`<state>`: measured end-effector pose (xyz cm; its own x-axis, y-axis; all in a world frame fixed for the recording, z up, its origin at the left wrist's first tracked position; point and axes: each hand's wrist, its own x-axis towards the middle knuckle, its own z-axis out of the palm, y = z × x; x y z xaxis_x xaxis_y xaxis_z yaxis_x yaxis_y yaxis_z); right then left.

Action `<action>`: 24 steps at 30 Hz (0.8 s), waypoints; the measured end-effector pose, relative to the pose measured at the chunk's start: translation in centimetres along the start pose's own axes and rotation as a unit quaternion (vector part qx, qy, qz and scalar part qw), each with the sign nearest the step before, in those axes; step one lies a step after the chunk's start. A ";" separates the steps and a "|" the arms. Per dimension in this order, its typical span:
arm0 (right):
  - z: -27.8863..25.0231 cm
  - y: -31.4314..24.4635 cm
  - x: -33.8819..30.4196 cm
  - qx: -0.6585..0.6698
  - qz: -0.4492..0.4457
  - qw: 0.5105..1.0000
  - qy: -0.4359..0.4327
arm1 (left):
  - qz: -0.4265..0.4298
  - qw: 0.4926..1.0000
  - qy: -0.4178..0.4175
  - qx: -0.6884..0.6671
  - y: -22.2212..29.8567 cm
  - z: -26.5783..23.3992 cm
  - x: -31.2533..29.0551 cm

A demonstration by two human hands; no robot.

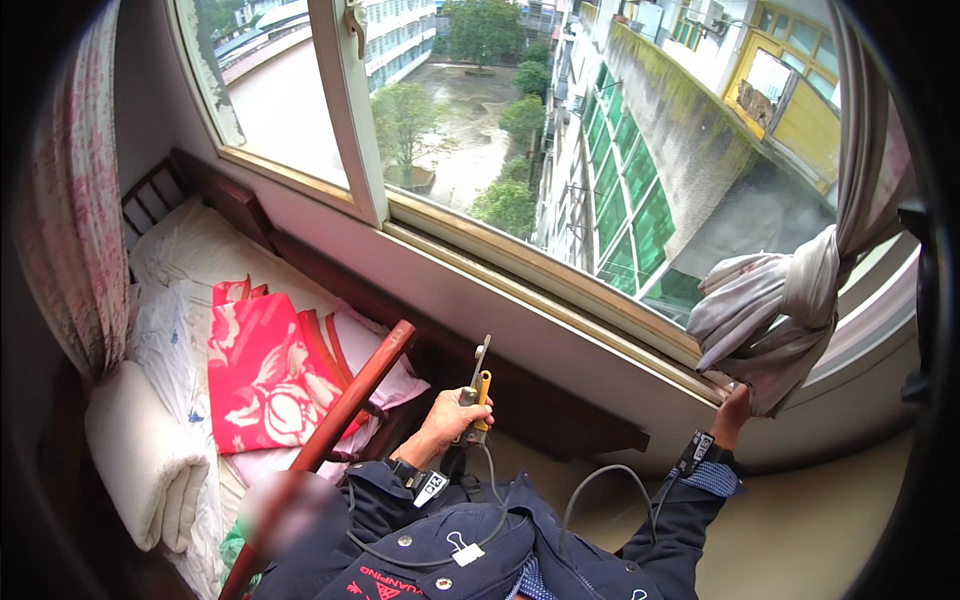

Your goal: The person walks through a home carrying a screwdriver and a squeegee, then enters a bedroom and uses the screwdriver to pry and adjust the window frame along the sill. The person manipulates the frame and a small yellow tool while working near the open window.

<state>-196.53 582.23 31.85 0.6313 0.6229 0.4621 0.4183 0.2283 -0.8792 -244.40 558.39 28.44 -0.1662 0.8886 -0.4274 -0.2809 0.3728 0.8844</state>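
Note:
My left hand (pixel 445 425) is closed around a slim yellow-handled tool (pixel 484 386) and a flat metal blade (pixel 483 352), which point up toward the window wall. A dark, short handle end shows beside the thumb; I cannot make out the exact kind of these tools. Out to the right, my right hand (pixel 733 412) reaches up to the end of the window sill. It meets the lower edge of a knotted grey-pink curtain (pixel 775 295), which hides most of its fingers. The sliding window (pixel 372 130) has a pale frame with a worn lower track (pixel 540 285).
On the left stands a wooden bed with a red-brown rail (pixel 350 400), a folded red-and-white blanket (pixel 265 375) and a rolled white quilt (pixel 150 455). A floral curtain (pixel 75 220) hangs beyond it. Grey cables (pixel 600 470) loop by my jacket. Outside are trees, a courtyard and buildings far below.

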 end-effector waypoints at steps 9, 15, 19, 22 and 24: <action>1.1 -2.4 -1.9 -0.144 -0.035 0.988 0.048 | -0.034 0.998 -0.049 -0.026 3.0 -3.3 2.5; 2.8 -5.8 -5.0 -0.182 -0.084 0.979 -0.027 | -0.059 0.990 -0.119 -0.040 2.7 -1.3 4.7; 6.5 -9.1 -7.4 -0.237 -0.138 0.953 -0.130 | -0.067 0.985 -0.154 -0.025 2.9 0.6 5.6; 9.7 -11.4 -9.1 -0.262 -0.246 0.920 -0.155 | -0.083 0.985 -0.151 -0.006 2.8 1.0 5.6; 11.6 -12.8 -10.6 0.075 0.043 0.954 -0.286 | -0.078 0.987 -0.138 -0.013 2.7 0.9 5.6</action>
<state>-216.18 581.43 36.90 0.1814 0.9406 0.2870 0.2551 0.2368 -0.9375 -245.23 564.61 28.59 0.1431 0.8611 -0.4879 -0.3082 0.5072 0.8048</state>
